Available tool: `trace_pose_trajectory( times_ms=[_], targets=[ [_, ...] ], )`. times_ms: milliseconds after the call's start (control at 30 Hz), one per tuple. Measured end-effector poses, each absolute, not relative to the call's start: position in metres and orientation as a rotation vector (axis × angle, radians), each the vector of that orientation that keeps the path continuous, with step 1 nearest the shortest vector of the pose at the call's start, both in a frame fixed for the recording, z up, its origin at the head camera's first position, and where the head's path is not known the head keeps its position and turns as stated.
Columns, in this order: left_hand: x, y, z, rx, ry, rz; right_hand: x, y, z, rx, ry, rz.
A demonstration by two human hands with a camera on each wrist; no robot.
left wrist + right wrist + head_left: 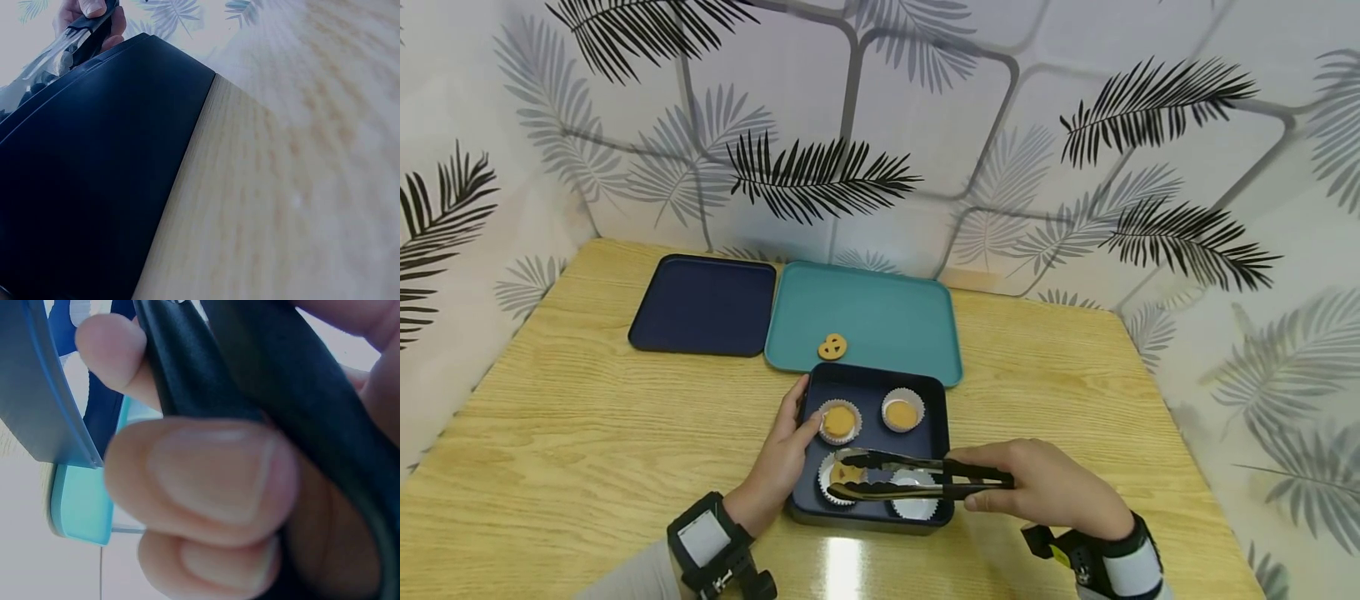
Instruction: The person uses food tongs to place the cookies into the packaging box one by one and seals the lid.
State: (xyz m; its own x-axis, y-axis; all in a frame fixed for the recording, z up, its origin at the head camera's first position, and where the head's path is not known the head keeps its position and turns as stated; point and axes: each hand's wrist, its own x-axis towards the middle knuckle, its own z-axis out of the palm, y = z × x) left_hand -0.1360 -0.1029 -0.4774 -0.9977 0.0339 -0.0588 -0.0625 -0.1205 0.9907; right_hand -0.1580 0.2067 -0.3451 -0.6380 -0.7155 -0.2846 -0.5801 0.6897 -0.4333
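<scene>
A dark blue box point(868, 385) stands on the table with several white paper baking cups inside. My left hand point(784, 454) holds its left wall, thumb over the rim. In my right hand point(1041, 483) are black-handled tongs point(977, 477), reaching in from the right. Their tips lie around a cookie point(847, 472) in the near left cup point(825, 490); whether they touch it I cannot tell. The far left cup point(840, 438) and far right cup point(903, 394) each hold a cookie. Partly covered by the tongs, the near right cup point(917, 508) shows a white inside.
Behind the box lies a teal tray point(880, 308) bearing one cookie point(832, 347) near its front edge. A navy tray point(703, 304) sits to its left. The wooden table point(625, 433) ends at a leaf-patterned wall covering point(925, 125).
</scene>
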Motion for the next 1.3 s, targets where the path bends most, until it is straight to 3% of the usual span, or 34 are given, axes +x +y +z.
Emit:
trace_pose_trajectory(
  times_ms=[733, 1300],
  targets=[
    [-0.136, -0.105, -0.474, -0.048, 2.029, 2.301, -0.171, 0.205, -0.339, -0.900, 2.724, -0.460],
    [-0.137, -0.103, -0.474, -0.034, 1.997, 2.334, -0.215, 0.173, -0.334, -0.901, 2.881, -0.411]
  ],
)
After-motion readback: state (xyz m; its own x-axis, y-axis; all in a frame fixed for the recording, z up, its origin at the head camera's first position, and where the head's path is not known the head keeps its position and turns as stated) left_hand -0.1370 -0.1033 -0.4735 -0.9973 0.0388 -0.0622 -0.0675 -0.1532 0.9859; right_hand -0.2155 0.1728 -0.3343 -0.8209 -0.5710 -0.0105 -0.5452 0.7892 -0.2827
